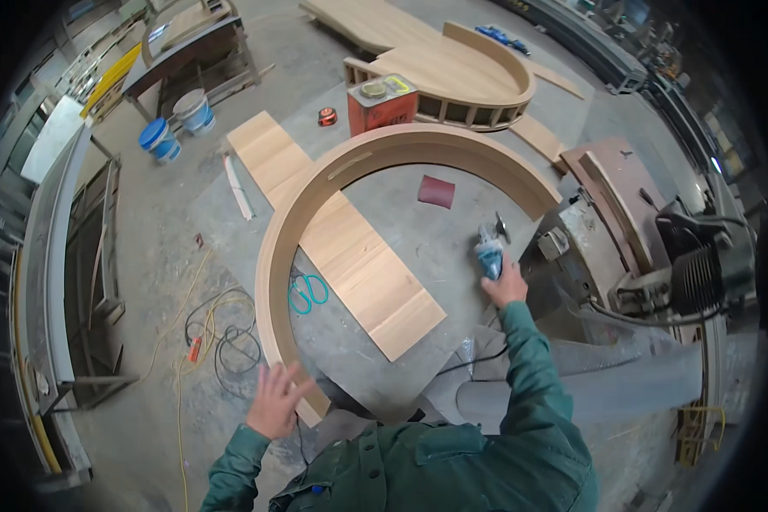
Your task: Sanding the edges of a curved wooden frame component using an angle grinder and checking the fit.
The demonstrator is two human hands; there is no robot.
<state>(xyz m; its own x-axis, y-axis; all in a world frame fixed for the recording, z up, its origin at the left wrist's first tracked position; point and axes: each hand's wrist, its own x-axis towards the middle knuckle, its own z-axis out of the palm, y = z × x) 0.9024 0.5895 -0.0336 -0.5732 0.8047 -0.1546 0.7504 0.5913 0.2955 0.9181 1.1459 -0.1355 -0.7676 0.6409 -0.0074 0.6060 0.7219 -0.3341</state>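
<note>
My right hand point(507, 285) is closed round the rear of a blue angle grinder point(490, 254), whose disc points away from me. Fingers apart, my left hand point(275, 398) is at the near left end of a large curved wooden rim point(275, 247); whether it touches the wood I cannot make out. Inside the curve, a long wooden board point(375, 286) runs under the rim. Teal-handled scissors point(308, 293) lie beside that board. Farther off, a dark red sheet of sandpaper point(436, 192) is on the grey surface.
Beyond the rim stand a red can point(382, 106) and a tape measure point(327, 116), with a curved wooden tabletop point(452, 64) behind. A machine point(695, 277) is on the right. Tangled cords point(222, 328) lie on the left floor; two buckets point(194, 112) stand farther back.
</note>
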